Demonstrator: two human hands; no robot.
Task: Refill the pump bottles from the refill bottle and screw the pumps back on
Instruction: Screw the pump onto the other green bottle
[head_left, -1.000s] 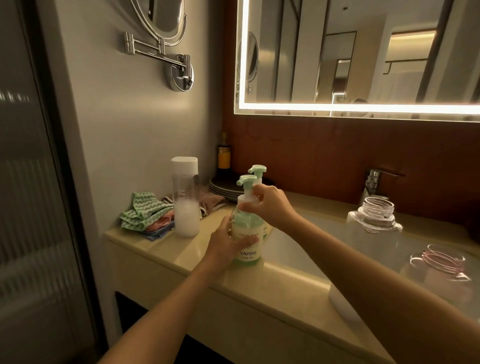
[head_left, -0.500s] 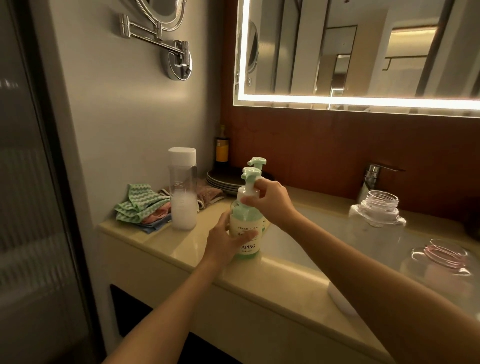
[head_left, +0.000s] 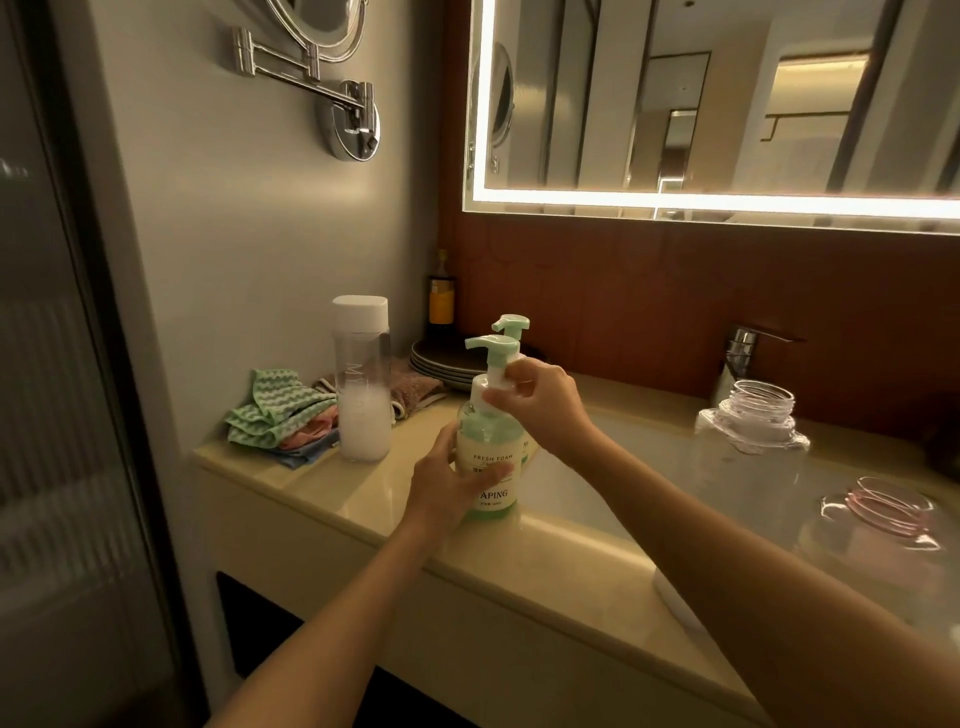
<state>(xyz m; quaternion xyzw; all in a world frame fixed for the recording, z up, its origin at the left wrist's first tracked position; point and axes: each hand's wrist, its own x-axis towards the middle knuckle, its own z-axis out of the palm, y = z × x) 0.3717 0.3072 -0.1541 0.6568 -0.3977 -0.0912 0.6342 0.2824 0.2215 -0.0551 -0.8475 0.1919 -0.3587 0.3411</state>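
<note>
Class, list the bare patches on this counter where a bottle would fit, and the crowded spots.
Free: the counter strip between the white-capped bottle and the held pump bottle, and the ledge before the sink. Crowded: back left corner, with cloths and plates; a clear jar and a pink-rimmed jar crowd the right.

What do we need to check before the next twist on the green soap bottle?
1. The green plastic pump bottle stands upright on the beige stone counter: ok.
2. The left hand holds the bottle's body: ok.
3. The right hand pinches the white pump collar: ok.
4. The collar is screwed fully tight: cannot tell.
5. The tall clear refill bottle has its white cap on and stands apart from the hands: ok.
</note>
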